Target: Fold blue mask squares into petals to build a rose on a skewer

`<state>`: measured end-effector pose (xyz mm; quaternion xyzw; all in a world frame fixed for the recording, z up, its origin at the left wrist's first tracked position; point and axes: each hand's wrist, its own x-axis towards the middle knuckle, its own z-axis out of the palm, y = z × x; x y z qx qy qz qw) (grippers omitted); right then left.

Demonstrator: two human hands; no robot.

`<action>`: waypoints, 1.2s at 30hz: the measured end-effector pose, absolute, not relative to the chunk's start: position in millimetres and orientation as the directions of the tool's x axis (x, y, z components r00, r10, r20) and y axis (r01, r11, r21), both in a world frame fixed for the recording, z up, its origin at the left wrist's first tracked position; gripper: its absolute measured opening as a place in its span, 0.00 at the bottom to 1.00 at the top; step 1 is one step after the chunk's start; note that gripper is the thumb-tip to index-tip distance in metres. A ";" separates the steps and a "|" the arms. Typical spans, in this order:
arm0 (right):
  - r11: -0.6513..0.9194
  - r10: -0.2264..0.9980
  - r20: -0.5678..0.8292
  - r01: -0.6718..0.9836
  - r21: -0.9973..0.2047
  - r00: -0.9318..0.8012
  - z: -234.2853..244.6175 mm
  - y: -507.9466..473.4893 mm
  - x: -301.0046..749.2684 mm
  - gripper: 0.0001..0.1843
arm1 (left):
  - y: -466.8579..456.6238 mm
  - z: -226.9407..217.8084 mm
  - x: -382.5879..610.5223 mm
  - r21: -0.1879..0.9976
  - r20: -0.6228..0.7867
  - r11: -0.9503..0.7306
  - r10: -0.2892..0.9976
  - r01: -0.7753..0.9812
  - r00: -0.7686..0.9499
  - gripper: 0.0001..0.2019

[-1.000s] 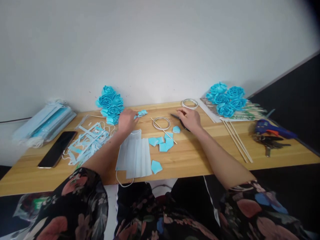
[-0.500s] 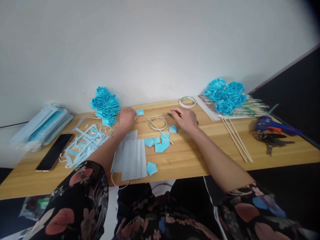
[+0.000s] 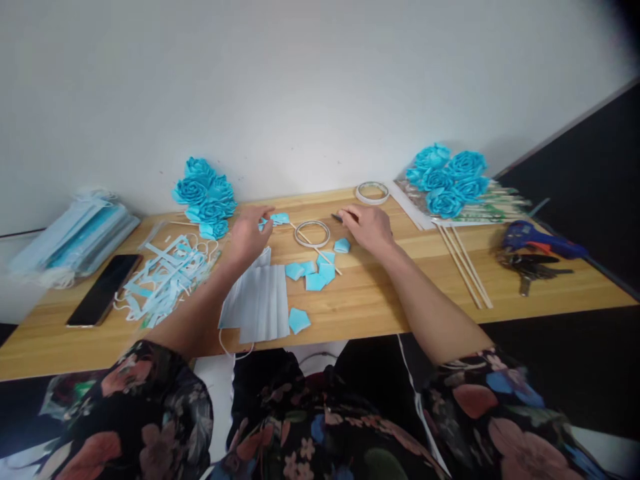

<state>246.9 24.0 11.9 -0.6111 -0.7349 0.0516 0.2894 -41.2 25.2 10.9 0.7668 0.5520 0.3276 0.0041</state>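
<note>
My left hand (image 3: 249,232) reaches over the wooden table (image 3: 380,300), its fingertips pinched on a small blue cut piece (image 3: 278,219) just right of a cluster of blue roses (image 3: 204,197). My right hand (image 3: 369,227) lies curled over dark scissors (image 3: 338,217), whose tip sticks out to the left. Between the hands sit a ring of tape (image 3: 312,233) and a thin wooden stick (image 3: 320,252). Several blue cut pieces (image 3: 314,273) lie below them. A pleated face mask (image 3: 257,303) lies flat under my left forearm.
A stack of masks (image 3: 70,237) and a black phone (image 3: 103,289) lie far left, with mask trimmings (image 3: 165,275) beside them. A second tape roll (image 3: 372,192), more blue roses (image 3: 446,180), wooden sticks (image 3: 463,264), a blue glue gun (image 3: 535,237) and keys (image 3: 530,267) are on the right.
My left hand has turned and pinched the small blue piece near the roses. My right hand has slid slightly left over the scissors. The view shifted a little.
</note>
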 end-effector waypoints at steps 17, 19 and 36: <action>0.292 0.880 0.463 0.888 -0.355 -0.104 12.8 25.3 250.0 0.21 | 23.8 27.3 30.9 0.047 0.201 -0.630 0.766 0.775 0.610 0.10; 0.276 0.869 0.489 0.898 -0.343 -0.080 13.7 26.1 252.3 0.22 | 27.1 33.3 37.3 0.055 0.230 -0.621 0.770 0.782 0.595 0.11; 0.517 0.783 0.547 0.798 -0.310 -0.295 16.9 30.2 259.9 0.16 | 43.5 26.9 61.0 0.055 0.309 -0.650 0.733 0.758 0.606 0.12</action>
